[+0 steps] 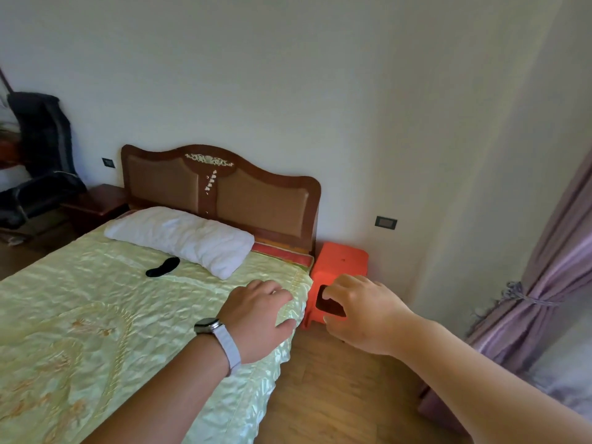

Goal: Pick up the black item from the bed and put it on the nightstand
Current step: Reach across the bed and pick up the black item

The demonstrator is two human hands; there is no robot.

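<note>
The black item [162,266], a small curved piece of dark cloth, lies on the pale green bed cover just in front of the white pillow [182,238]. An orange plastic stool [344,259] stands beside the bed's right head corner. My left hand [259,312], with a watch on the wrist, is spread palm down over the bed's right edge, well to the right of the black item. My right hand [358,312] hangs beyond the edge in front of the stool with loosely curled fingers. It holds nothing that I can see.
A dark wooden nightstand [96,203] stands at the far left of the brown headboard [221,187]. A black chair [41,155] is behind it. A purple curtain [551,283] hangs on the right. Wooden floor [336,395] runs along the bed.
</note>
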